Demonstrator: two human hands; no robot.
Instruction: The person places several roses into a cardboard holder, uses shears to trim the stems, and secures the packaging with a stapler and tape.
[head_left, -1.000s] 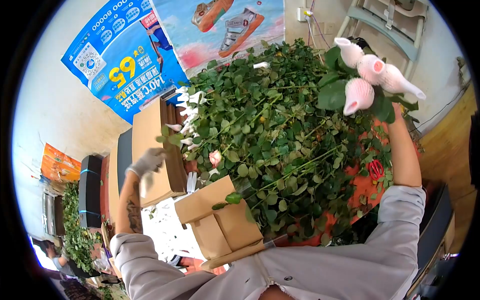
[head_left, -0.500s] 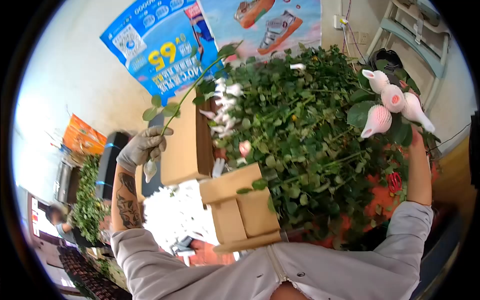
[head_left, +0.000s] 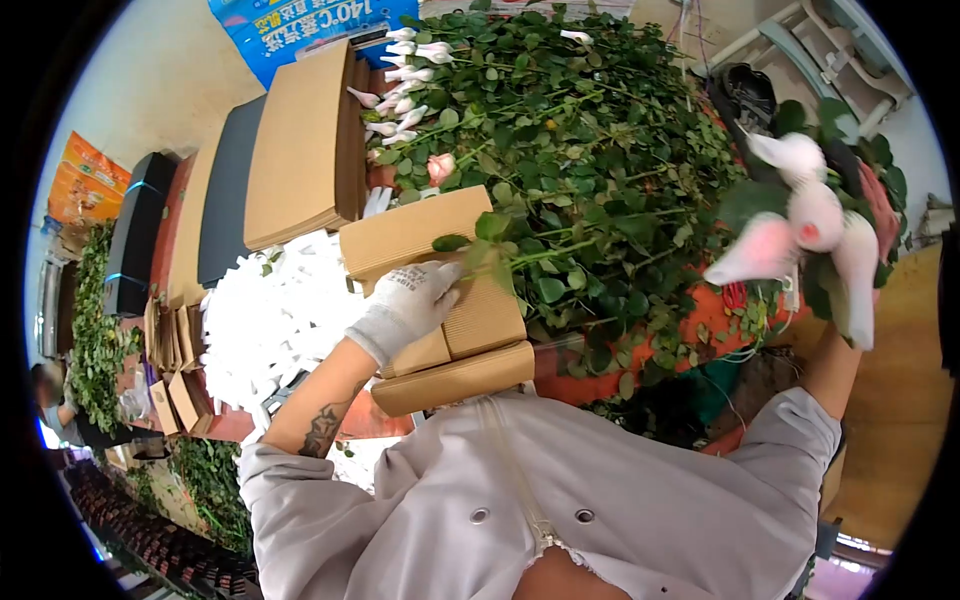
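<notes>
Since the earlier frame the left hand [head_left: 410, 297] has come in from the far left, where it carried a leafy stem upright, to the folded cardboard [head_left: 460, 388] at the near middle; the right hand [head_left: 882, 215] has shifted outward to the right with its bunch of netted roses [head_left: 818, 212]. The gloved left fingers are bent, their tips close to blurred leaves [head_left: 490, 250] at the cardboard's right edge, and I cannot tell whether they pinch anything. The right hand, mostly hidden behind the blooms, grasps the bunch, which is raised at the right, beyond the heap of leafy stems [head_left: 600, 180] covering the table's middle. A white pile [head_left: 275, 320] lies left of the folded cardboard, and a cardboard stack [head_left: 300, 150] stands farther off. Red scissors [head_left: 735, 295] lie at the right.
</notes>
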